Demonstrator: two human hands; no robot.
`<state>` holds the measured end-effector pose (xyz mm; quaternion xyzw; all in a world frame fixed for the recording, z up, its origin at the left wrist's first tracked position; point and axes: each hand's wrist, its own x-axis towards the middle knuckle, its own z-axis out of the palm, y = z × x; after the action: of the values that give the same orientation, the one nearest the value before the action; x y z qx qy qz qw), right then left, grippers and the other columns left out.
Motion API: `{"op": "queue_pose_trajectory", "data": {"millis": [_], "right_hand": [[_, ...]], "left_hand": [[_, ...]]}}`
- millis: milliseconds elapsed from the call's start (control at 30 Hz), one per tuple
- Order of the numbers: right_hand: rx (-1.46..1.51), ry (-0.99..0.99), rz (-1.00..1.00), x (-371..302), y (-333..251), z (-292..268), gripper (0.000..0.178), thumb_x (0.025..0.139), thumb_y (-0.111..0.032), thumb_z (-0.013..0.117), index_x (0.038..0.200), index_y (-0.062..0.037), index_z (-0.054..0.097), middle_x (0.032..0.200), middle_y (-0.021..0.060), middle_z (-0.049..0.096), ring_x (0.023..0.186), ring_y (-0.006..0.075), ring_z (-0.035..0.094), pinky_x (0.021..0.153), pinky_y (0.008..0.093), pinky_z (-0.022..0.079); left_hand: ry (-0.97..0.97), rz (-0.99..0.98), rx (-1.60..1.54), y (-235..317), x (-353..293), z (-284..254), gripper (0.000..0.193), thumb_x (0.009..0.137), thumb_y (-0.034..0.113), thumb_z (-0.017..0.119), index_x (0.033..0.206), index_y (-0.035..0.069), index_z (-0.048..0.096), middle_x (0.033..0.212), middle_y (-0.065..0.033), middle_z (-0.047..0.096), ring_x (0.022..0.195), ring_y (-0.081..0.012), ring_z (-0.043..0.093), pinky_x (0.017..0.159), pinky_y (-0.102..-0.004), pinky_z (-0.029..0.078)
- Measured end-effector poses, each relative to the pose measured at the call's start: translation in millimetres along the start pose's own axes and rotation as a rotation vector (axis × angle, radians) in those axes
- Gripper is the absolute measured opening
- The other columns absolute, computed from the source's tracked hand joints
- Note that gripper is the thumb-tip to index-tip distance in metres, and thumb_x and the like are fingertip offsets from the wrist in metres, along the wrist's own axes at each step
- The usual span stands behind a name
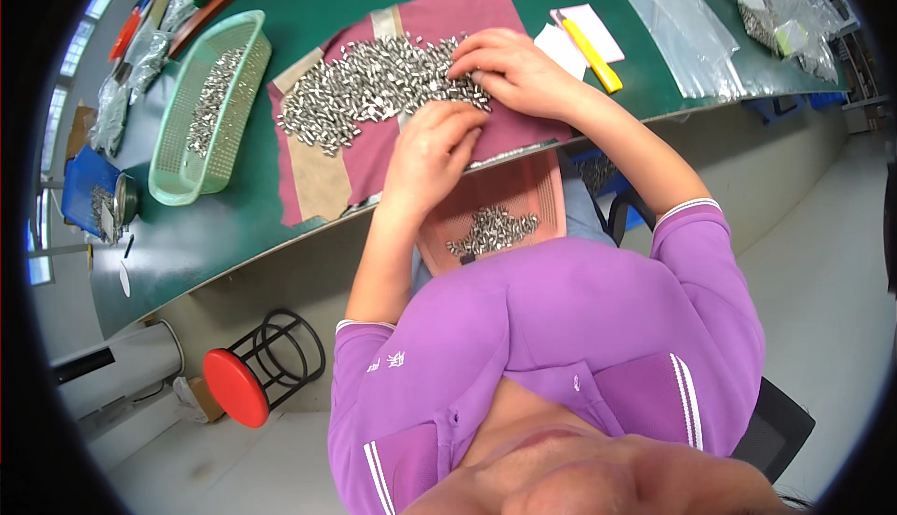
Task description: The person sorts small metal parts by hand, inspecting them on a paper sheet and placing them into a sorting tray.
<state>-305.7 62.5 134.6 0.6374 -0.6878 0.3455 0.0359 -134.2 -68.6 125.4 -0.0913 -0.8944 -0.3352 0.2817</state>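
Note:
A heap of small shiny metal pins (364, 80) is spread over a maroon cloth (472, 6) with beige strips. At the heap's right end, my right hand (514, 71) rests with bent fingers, the tips drawn in among the pins. My left hand (432, 152) lies at the near edge of the heap, its fingers curled together and pointing right. What either hand pinches is hidden by the fingers. Below the table edge, a pink basket (545, 178) rests at my lap with more pins (495, 230) in it.
A light green perforated basket (168, 164) with metal parts stands left on the green table (308, 1). Right of the cloth are a yellow-handled cutter (590, 55), paper slips (598, 29) and clear plastic bags (677, 34). A red stool (235, 386) stands on the floor, lower left.

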Motion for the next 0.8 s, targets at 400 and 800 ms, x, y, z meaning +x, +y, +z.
{"op": "queue_pose_trajectory", "data": {"millis": [400,800], "right_hand": [[-0.113,0.170,0.285,-36.7,-58.0,13.3,0.025,0.080,-0.019,0.074,0.100,-0.0059,0.067,0.095,0.0094,0.061,0.094,0.0309,0.059,0.082,0.0430,0.049],[0.074,0.155,0.338,-54.6,-53.4,3.8,0.018,0.078,-0.015,0.074,0.093,-0.0092,0.066,0.094,0.0072,0.056,0.094,0.0295,0.057,0.083,0.0419,0.048]], "left_hand": [[0.059,-0.258,0.097,14.0,-2.7,10.7,0.068,0.077,0.000,0.075,0.139,0.001,0.050,0.104,-0.0113,0.064,0.094,-0.0285,0.060,0.086,-0.0400,0.050],[-0.005,-0.278,0.040,18.3,-12.1,5.0,0.073,0.071,0.000,0.079,0.139,0.006,0.053,0.097,-0.0052,0.066,0.090,-0.0229,0.060,0.080,-0.0367,0.050]]}}
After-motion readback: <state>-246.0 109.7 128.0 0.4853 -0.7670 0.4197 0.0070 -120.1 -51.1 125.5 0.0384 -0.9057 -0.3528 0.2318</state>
